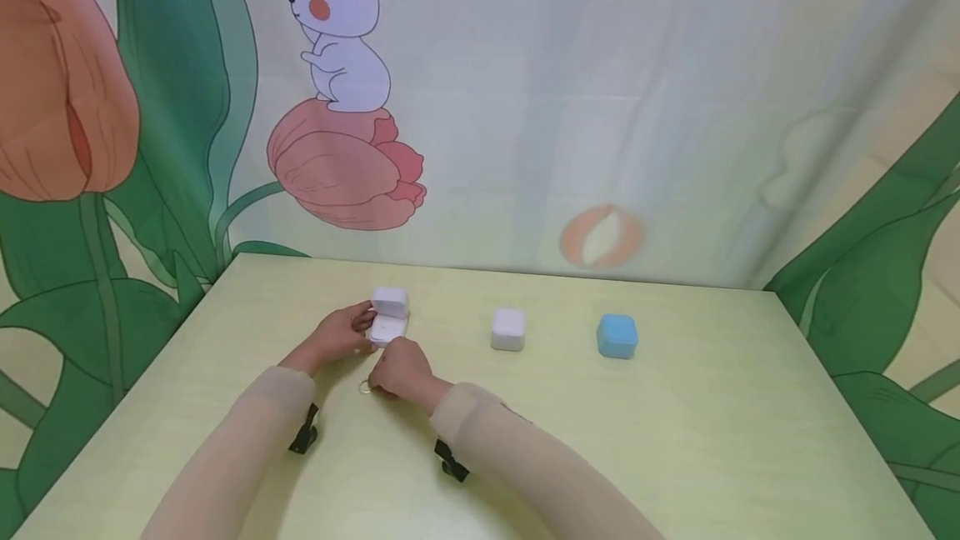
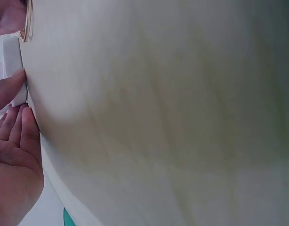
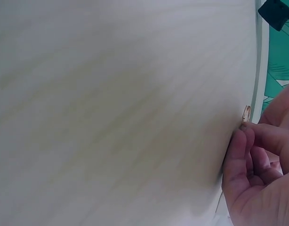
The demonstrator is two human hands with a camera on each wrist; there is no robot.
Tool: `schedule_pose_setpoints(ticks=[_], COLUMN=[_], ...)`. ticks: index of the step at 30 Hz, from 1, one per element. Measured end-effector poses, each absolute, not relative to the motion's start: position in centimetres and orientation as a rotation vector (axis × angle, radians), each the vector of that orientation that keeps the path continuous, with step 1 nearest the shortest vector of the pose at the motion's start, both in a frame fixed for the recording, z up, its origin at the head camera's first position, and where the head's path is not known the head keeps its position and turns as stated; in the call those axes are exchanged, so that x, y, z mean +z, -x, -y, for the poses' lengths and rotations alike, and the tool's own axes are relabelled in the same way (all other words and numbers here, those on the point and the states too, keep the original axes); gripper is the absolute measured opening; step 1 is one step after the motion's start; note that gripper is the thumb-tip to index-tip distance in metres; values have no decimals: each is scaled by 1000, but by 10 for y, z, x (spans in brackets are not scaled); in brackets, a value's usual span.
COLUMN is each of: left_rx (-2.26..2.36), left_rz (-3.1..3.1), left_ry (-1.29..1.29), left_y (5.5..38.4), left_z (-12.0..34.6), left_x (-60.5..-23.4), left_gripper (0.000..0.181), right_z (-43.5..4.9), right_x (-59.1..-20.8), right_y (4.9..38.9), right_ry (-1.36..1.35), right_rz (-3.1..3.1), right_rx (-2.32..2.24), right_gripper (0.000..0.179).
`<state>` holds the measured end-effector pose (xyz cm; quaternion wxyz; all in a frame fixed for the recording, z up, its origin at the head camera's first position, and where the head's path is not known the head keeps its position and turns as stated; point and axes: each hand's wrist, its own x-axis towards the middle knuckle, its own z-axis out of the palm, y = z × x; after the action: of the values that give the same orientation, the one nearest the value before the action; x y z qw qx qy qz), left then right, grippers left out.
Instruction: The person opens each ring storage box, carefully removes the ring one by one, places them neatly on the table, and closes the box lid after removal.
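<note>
A small white ring box (image 1: pixel 389 327) stands on the table with its lid raised. My left hand (image 1: pixel 339 333) holds it from the left; in the left wrist view the thumb presses one side of the box (image 2: pixel 13 54) and the fingers lie along another. Just in front of the box, my right hand (image 1: pixel 402 367) pinches a thin gold ring (image 1: pixel 364 387) between thumb and index finger. The right wrist view shows the ring (image 3: pixel 247 113) standing up from the fingertips (image 3: pixel 249 133), close over the tabletop.
A closed white box (image 1: pixel 508 330) stands right of the ring box, and a closed blue box (image 1: pixel 617 336) farther right. Behind the pale yellow table (image 1: pixel 720 432) hangs a curtain (image 1: pixel 510 107) printed with flowers and a rabbit. Both wrists carry black camera mounts.
</note>
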<state>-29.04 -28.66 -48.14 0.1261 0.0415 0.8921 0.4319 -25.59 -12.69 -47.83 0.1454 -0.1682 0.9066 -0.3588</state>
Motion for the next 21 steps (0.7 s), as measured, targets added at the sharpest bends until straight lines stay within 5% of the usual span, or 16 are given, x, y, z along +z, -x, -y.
schedule_pose_setpoints(ticks=[21], left_rx=[1278], left_rz=[-2584], left_ry=[-106], left_y=[291], left_z=[286], left_x=[-484], left_gripper=[88], right_z=[126], right_x=[-477], right_y=[254], right_ry=[407], right_rz=[-2571], right_rx=[-1136], right_gripper=[24])
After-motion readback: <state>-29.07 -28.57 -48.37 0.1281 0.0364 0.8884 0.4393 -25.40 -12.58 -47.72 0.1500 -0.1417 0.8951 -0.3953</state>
